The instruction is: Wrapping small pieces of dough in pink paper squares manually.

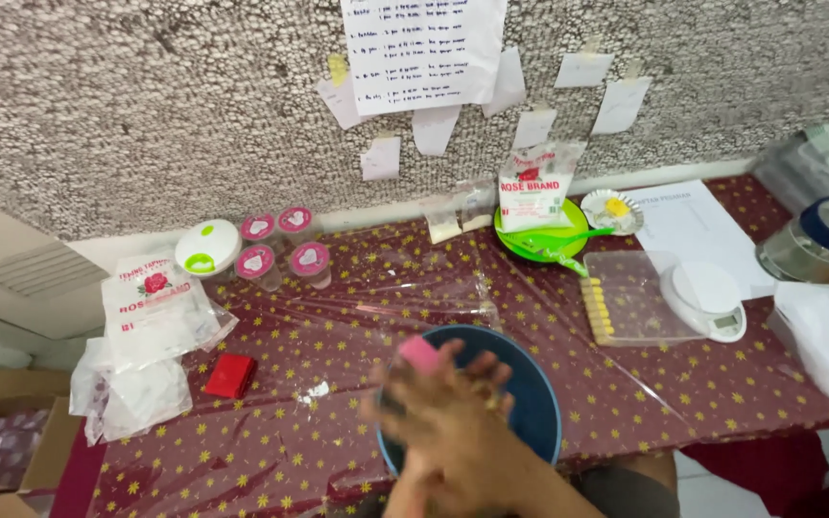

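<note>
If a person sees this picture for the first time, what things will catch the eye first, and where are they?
First comes the blurred hand at the bottom centre, fingers around a small pink thing, over a blue bowl. Next is the dark red tablecloth with yellow stars under clear plastic. At the back centre a bright green plate bears a white bag, with paper notes on the wall above.

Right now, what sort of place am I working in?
Probably a home food-prep or small baking station: a white kitchen scale, bags of flour, a blue mixing bowl and a plastic-covered table.
</note>
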